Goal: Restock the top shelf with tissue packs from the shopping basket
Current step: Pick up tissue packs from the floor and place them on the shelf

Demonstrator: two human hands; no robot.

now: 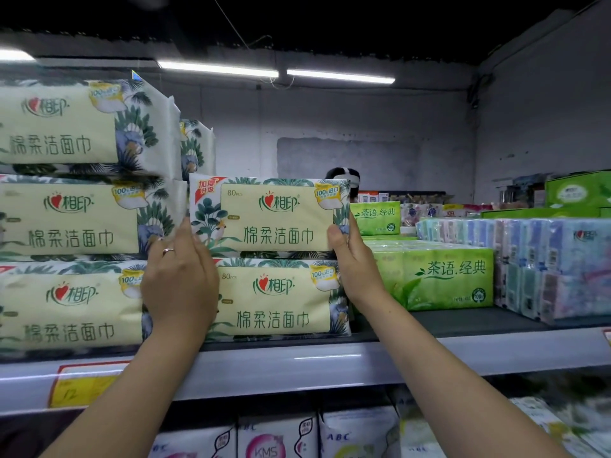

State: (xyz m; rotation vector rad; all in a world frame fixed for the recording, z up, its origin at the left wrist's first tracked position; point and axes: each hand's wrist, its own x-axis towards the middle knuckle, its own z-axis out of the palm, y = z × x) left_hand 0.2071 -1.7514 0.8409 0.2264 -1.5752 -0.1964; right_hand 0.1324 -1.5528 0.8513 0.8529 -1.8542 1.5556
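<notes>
A cream and green leaf-print tissue pack (pixel 274 216) sits on top of an identical pack (pixel 274 300) on the top shelf (pixel 330 361). My left hand (pixel 180 279) holds its left end and my right hand (pixel 352 259) holds its right end, thumb on the front face. A stack of three larger-looking packs of the same print (pixel 66 223) fills the shelf to the left, touching the held pack's side. The shopping basket is out of view.
Green tissue multipacks (pixel 443 276) stand right of my right hand, with pastel packs (pixel 555 266) further right and green boxes (pixel 575 190) behind. White packs (pixel 277 438) line the shelf below. A yellow price tag (pixel 82 388) hangs on the shelf edge. A person's head (pixel 344 175) shows behind.
</notes>
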